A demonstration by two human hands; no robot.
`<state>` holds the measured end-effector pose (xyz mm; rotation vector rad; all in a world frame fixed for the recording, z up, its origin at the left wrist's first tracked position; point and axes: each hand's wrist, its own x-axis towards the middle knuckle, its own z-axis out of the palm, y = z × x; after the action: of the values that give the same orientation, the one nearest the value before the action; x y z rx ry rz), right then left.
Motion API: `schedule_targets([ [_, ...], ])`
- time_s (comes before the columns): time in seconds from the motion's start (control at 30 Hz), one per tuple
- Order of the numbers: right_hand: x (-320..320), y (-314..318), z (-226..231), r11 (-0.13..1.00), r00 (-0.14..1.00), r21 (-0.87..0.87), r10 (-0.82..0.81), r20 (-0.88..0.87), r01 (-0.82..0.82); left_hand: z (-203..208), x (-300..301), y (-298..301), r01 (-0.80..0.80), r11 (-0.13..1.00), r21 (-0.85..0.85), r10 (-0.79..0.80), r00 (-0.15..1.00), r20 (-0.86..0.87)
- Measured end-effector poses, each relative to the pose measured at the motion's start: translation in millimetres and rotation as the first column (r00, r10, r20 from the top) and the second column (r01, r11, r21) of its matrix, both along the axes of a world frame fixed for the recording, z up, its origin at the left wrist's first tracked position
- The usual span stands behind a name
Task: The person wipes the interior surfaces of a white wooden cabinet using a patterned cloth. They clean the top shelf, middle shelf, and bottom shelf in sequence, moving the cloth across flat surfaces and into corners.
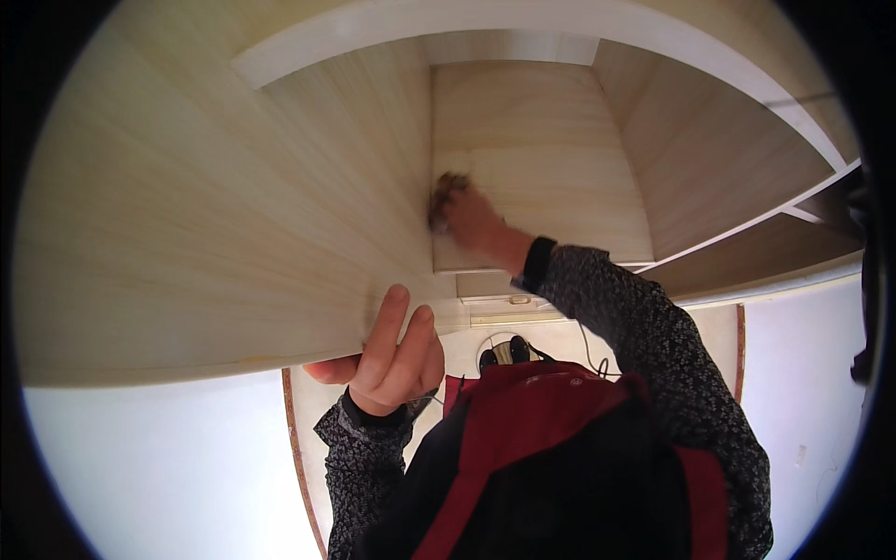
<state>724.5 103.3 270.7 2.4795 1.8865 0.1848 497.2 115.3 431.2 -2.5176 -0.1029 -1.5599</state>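
Observation:
My right hand [473, 221] reaches into a pale wood-grain cabinet. It is closed on a crumpled brownish cloth [449, 191], blurred by motion. The cloth is against the corner where the shelf board [532, 168] meets the left side panel [233, 205]. My left hand [397, 362] rests at the front edge of that panel. Two of its fingers stretch along the panel's inner face, and the thumb lies at the edge. The rest of its fingers are partly hidden, and it carries no object that I can see.
A pale curved-looking rail [523, 17] crosses the top of the cabinet. To the right are a divider panel [709, 140] and a further compartment [765, 247]. A drawer front with a small handle [519, 301] sits below the shelf. A thin dark cable [602, 366] hangs near my body.

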Motion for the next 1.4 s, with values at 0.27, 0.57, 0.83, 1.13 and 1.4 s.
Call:
schedule_targets([
  [0.27,-49.8,-24.7,18.0,0.979,0.918,0.176,-0.022,-0.395,0.099,-0.4,1.9,-0.6,0.025,1.000,-0.019,-0.025,1.000,-0.003],
  [0.57,-41.4,-54.8,39.6,0.979,0.846,0.199,0.071,-0.528,0.042,-1.0,4.0,2.6,-0.010,1.000,-0.016,0.010,1.000,0.023],
  [0.83,-84.5,-40.0,18.1,0.955,0.927,0.296,0.095,-0.364,0.018,-3.9,3.6,5.1,-0.032,0.998,-0.055,0.034,0.999,0.041],
  [1.13,-37.2,-130.1,7.9,0.959,0.974,0.281,0.031,-0.224,0.034,-6.8,8.2,11.7,-0.061,0.998,0.032,0.060,0.997,0.039],
  [1.4,26.4,-300.6,26.3,0.905,0.928,0.210,-0.356,-0.108,0.371,-6.6,5.7,4.3,-0.037,0.999,-0.010,0.037,0.999,0.016],
])
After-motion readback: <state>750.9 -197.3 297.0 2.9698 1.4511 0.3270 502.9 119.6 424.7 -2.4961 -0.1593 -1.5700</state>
